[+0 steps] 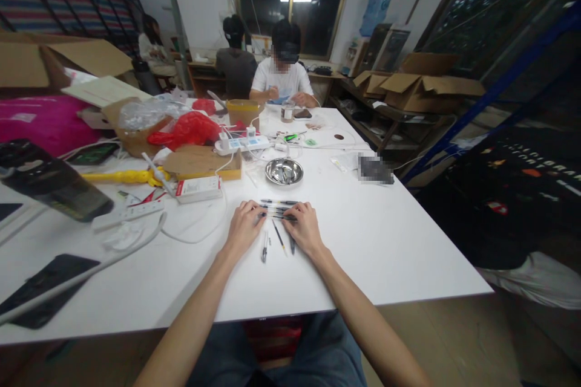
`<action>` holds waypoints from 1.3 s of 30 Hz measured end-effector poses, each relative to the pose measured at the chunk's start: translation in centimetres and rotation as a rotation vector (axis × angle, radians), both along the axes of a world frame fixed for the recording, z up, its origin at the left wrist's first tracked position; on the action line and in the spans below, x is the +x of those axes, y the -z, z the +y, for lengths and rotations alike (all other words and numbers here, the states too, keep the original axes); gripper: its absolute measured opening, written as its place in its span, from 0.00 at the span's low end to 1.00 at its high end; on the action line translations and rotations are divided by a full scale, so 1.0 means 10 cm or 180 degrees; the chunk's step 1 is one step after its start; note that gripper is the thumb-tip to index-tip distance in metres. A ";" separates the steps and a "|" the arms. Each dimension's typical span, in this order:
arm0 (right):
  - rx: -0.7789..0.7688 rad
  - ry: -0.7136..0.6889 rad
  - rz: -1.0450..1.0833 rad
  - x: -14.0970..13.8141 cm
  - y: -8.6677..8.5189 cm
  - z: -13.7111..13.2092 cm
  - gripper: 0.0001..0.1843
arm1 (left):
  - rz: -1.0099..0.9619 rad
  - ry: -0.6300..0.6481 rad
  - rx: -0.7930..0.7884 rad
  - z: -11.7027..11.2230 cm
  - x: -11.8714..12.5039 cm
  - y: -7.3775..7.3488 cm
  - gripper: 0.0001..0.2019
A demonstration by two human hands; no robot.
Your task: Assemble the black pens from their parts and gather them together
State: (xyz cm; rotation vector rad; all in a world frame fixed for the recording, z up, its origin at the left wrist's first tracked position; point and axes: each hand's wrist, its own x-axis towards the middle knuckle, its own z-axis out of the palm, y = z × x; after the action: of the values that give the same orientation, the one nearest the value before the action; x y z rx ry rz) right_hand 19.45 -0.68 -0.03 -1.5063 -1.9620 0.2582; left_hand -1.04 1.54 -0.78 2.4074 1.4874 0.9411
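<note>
Several black pens (278, 209) lie side by side on the white table (363, 254), pointing left to right. At their left ends my left hand (246, 224) is closed, its fingers bent against them. The other ends are gripped by my right hand (304, 227), with thumb and fingers curled around them; part of the pens is hidden under both hands. Nearer me are a thin pen refill (279, 237), a clear pen part with a dark end (264, 248) and a dark pen piece (292, 247) beside my right hand. Beyond the pens stands a metal bowl (271, 179) with small parts in it.
To the left are a white box (198, 188), power strips (242, 144), cables, a dark bottle (59, 181) and a black phone-like slab (45, 290). A blurred dark object (376, 169) lies at the right. Across the table a person (284, 75) sits working.
</note>
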 end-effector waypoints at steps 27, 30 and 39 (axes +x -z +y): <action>-0.0075 -0.1529 -0.0320 -0.06 -0.06 -0.07 0.10 | 0.0566 0.0095 -0.0673 -0.22 -0.01 -0.19 0.09; -0.0074 -0.1366 -0.0455 -0.06 -0.07 -0.07 0.08 | 0.0444 0.0111 -0.0704 -0.21 -0.03 -0.22 0.08; -0.0115 -0.0628 -0.1321 -0.15 -0.12 -0.12 0.12 | 0.0405 0.0074 -0.0474 -0.18 -0.09 -0.19 0.11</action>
State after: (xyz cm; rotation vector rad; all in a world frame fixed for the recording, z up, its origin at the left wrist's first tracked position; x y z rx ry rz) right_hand 17.98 -1.92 1.13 -1.4778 -2.4498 0.0654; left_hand -1.92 -0.30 1.11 2.4103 1.5092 0.6582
